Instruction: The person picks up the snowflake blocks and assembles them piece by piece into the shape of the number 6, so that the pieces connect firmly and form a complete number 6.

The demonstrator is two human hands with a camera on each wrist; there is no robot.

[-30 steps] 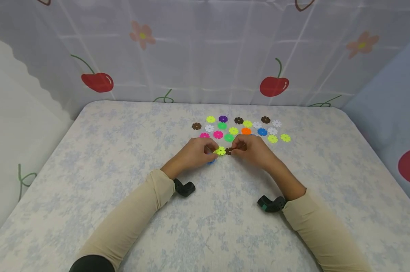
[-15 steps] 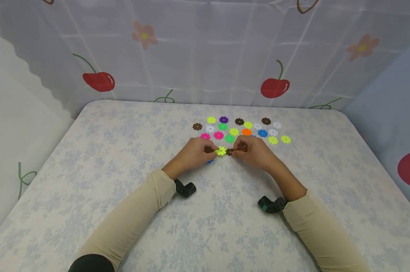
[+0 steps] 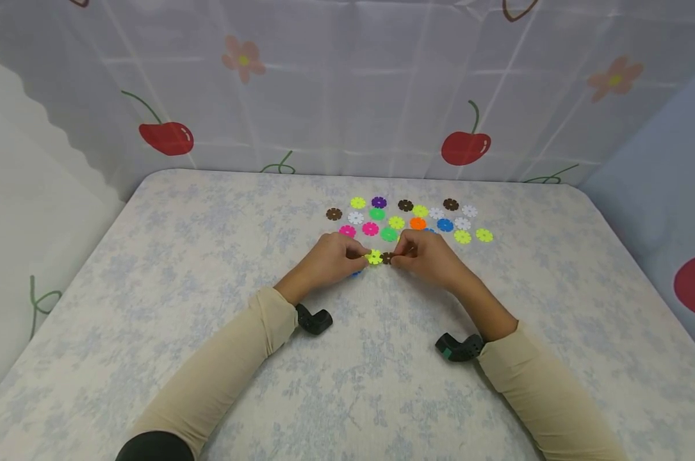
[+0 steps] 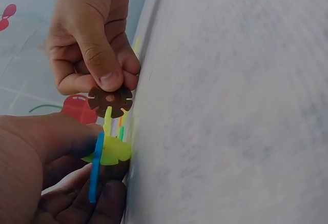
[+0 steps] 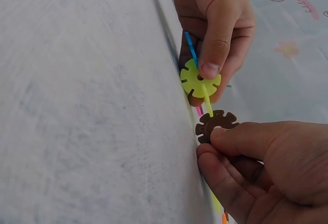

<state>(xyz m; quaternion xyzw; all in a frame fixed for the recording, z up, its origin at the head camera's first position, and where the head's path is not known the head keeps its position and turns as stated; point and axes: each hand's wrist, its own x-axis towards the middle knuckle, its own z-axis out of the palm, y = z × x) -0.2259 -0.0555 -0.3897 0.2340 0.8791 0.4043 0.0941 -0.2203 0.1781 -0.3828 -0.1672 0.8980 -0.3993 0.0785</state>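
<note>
Between thumb and fingers, my left hand (image 3: 327, 266) pinches a small chain of notched plastic discs. In it a yellow disc (image 5: 195, 79) is joined to a blue disc (image 4: 95, 167), seen edge-on. Another yellow disc (image 3: 375, 257) stands crosswise to the first and points toward the right hand. My right hand (image 3: 430, 257) pinches a brown notched disc (image 4: 110, 102) by its edge. The brown disc's rim meets the end of the crosswise yellow disc. The fingers partly cover both the brown disc and the chain.
Beyond the hands, loose notched discs lie flat on the patterned tablecloth (image 3: 237, 211), among them a purple disc (image 3: 378, 202), an orange disc (image 3: 417, 223) and a pink disc (image 3: 370, 228). A printed curtain (image 3: 324, 96) hangs behind the table's far edge.
The brown disc has shifted slightly left, closer in against the yellow disc. Both hands otherwise stay nearly in place with the same grips.
</note>
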